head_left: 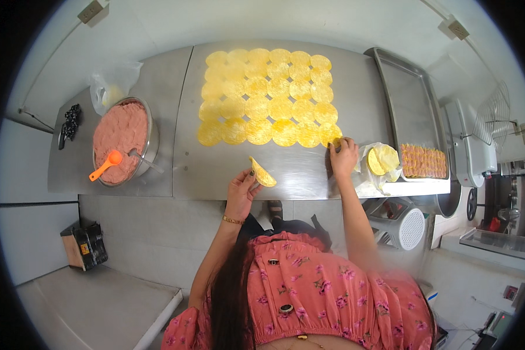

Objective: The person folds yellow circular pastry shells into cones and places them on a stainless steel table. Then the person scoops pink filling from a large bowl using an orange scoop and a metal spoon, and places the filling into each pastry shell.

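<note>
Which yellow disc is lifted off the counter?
The bent disc pinched in the left hand; by contrast, the grid discs lie flat in rows, and the stack beside the right hand sits in white wrapping.

Bright, edge-warped, perhaps slightly hazy.

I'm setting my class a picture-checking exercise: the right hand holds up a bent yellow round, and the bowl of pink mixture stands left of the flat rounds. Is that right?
Not quite: the head view shows the left hand holding up the bent yellow round. The bowl of pink mixture does stand left of the flat rounds.
</note>
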The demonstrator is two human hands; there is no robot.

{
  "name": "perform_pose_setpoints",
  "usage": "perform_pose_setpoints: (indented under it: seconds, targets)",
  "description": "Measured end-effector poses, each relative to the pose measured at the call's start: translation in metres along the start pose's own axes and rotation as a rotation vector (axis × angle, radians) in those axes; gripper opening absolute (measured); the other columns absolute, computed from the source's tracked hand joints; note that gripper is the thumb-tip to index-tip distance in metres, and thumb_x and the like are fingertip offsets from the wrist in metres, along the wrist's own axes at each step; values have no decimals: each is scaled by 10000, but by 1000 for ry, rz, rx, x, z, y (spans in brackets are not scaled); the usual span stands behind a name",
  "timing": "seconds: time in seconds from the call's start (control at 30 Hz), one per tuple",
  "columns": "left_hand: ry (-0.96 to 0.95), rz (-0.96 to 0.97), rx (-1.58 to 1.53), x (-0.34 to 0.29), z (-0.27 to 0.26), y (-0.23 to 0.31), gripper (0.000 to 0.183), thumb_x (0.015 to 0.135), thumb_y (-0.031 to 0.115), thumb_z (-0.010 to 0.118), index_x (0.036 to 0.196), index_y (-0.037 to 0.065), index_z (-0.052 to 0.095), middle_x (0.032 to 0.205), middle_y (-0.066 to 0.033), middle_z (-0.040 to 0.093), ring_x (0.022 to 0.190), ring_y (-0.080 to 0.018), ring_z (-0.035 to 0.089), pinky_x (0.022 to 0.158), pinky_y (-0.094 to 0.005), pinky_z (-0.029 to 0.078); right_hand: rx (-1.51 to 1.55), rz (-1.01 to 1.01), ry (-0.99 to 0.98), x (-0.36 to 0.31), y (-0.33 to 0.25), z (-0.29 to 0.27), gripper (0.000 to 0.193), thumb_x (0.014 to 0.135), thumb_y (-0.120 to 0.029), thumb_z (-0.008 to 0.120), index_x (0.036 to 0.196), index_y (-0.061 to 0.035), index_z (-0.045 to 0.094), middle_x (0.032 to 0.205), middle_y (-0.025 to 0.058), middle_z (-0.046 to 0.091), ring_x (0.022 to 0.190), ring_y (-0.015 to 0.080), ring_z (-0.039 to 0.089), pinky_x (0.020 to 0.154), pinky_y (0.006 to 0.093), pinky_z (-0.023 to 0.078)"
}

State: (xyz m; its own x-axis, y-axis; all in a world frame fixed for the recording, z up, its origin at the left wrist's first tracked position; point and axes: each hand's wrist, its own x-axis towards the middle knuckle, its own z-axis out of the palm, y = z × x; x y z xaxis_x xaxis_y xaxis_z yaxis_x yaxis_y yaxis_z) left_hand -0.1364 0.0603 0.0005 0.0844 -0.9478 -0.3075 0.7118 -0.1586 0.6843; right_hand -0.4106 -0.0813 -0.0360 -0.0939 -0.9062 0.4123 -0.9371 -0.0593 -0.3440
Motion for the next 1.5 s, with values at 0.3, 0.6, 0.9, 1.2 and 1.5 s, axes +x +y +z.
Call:
perform_pose_setpoints:
  seconds: [0.3,0.6,0.9,1.2,1.5]
  targets:
    - [50,-130,119,-2,-29,44,200,907,101,555,1091,28,584,1031,-30,613,945,-114,590,826,-308,512,762,300,-388,-16,-107,-23,218,762,-145,701,939,-29,646,910,39,644,816,132,585,744,282,470]
    - [64,-146,120,-3,-77,84,201,922,127,541,1098,34,567,1049,-28,599,958,-121,580,839,-308,486,1105,196,-825,-80,-252,-19,159,777,-40,686,931,-21,650,853,20,653,786,77,571,716,240,472]
    - [28,-143,102,-6,-148,118,209,929,127,514,1119,41,533,1090,-45,594,1033,-160,575,886,-339,475,424,-67,-171,-92,-225,31,265,705,-90,689,961,-44,640,939,139,600,828,324,579,723,401,475]
    - [-18,-222,94,-13,-174,138,227,922,109,517,1138,37,519,1111,-42,582,1042,-156,574,866,-324,486,282,108,-200,-97,-222,45,197,677,-64,664,870,-46,632,874,137,595,847,346,575,726,423,467]
    - [-62,-211,92,-11,-184,141,245,924,131,522,1150,39,514,1123,-39,577,1046,-147,571,861,-316,488,496,217,-430,-83,-237,45,179,762,-77,619,924,-17,571,774,118,638,702,243,625,639,349,484]
